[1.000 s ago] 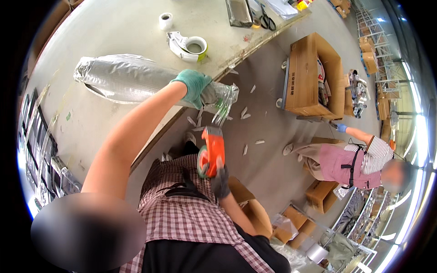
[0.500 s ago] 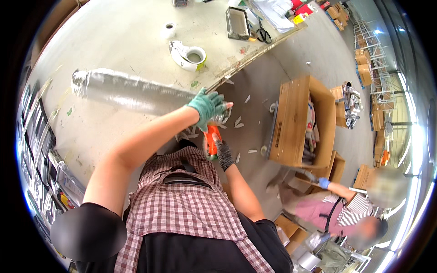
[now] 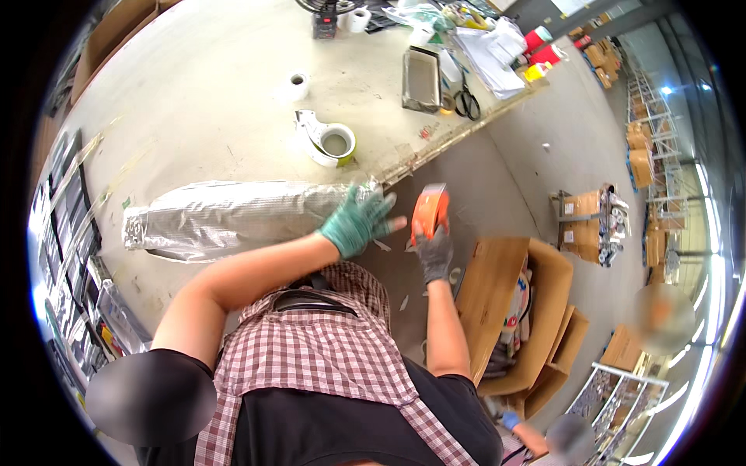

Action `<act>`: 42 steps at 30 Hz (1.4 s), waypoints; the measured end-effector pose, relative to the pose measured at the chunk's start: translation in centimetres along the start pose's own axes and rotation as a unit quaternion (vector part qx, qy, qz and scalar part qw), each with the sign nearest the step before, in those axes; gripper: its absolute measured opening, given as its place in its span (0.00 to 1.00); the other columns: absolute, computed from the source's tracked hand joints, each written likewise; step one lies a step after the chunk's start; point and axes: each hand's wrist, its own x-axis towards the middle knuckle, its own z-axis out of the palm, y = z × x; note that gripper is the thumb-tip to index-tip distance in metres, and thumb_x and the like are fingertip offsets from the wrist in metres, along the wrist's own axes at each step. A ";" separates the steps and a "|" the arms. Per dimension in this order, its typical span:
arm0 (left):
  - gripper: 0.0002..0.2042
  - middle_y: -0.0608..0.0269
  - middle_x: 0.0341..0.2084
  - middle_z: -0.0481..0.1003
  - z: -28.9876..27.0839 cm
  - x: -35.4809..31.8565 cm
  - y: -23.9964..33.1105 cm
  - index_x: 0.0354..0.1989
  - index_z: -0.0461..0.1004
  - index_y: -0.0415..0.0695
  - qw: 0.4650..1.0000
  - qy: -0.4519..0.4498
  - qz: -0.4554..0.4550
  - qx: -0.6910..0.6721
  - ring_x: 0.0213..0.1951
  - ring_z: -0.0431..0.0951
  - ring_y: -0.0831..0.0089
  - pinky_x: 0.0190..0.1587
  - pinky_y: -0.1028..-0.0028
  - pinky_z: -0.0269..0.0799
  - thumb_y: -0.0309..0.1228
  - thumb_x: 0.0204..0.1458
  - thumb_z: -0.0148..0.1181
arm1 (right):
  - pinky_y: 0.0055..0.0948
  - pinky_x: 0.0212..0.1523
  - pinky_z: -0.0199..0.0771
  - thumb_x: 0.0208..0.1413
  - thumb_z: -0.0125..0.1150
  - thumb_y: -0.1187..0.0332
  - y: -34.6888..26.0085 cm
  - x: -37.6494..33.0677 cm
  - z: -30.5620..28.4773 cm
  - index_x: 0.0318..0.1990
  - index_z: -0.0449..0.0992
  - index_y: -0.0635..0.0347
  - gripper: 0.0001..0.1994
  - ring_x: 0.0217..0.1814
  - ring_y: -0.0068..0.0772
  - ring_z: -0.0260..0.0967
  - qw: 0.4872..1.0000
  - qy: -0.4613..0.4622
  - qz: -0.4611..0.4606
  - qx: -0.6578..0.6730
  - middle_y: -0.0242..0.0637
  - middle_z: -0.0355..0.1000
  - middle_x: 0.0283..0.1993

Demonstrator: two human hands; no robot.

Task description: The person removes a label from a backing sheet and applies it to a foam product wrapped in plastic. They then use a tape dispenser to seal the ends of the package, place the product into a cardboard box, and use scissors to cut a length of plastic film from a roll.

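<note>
A: What are the hands up to?

B: The left hand [image 3: 351,227], in a green glove, has its fingers spread wide at the right-hand end of a long foil-wrapped bundle [image 3: 233,217]. Whether the palm presses on the foil, I can't tell.

A: And the other one?

B: The right hand [image 3: 435,255], in a dark grey glove, is closed round an orange tape dispenser [image 3: 430,211]. It's held out past the bench's right edge, just beside the left hand.

A: Where does the bundle lie?

B: On the bench [image 3: 217,124], stretched out in front of the person, its right-hand end reaching the slanting right edge.

A: Anything else up there?

B: A white tape dispenser [image 3: 310,128] lies behind the bundle, near that edge, with a white roll [image 3: 295,91] just beyond. Toward the far right corner there's a shallow tray [image 3: 421,79], and black-handled scissors [image 3: 467,105] near the edge.

A: Off the bench?

B: An open cardboard box [image 3: 493,299] with things inside, beside the right forearm.
</note>
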 end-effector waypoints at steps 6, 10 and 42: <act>0.11 0.56 0.43 0.70 3.4 1.3 -0.1 0.33 0.77 0.50 0.999 -0.018 -0.019 0.027 0.55 0.61 0.52 0.55 0.45 0.58 0.39 0.49 0.51 | 0.46 0.40 0.72 0.43 0.64 0.49 -6.0 13.9 4.2 0.38 0.70 0.61 0.24 0.38 0.55 0.72 0.942 -0.054 -0.235 -0.235 0.52 0.73 0.35; 0.10 0.57 0.46 0.70 3.5 -1.1 -0.6 0.38 0.75 0.50 0.991 0.080 -0.025 -0.100 0.51 0.66 0.57 0.53 0.54 0.63 0.37 0.51 0.51 | 0.44 0.56 0.63 0.45 0.65 0.61 -11.3 14.0 7.7 0.54 0.64 0.66 0.29 0.55 0.52 0.63 0.931 0.002 -0.327 -0.165 0.52 0.66 0.53; 0.06 0.58 0.28 0.75 -15.0 -56.2 -0.6 0.33 0.75 0.44 0.651 0.235 -0.721 0.006 0.30 0.75 0.64 0.34 0.70 0.72 0.21 0.46 0.58 | 0.35 0.52 0.69 0.50 0.62 0.64 -53.0 -19.2 12.1 0.50 0.72 0.61 0.20 0.51 0.45 0.70 0.628 -0.447 -0.636 -0.034 0.45 0.72 0.48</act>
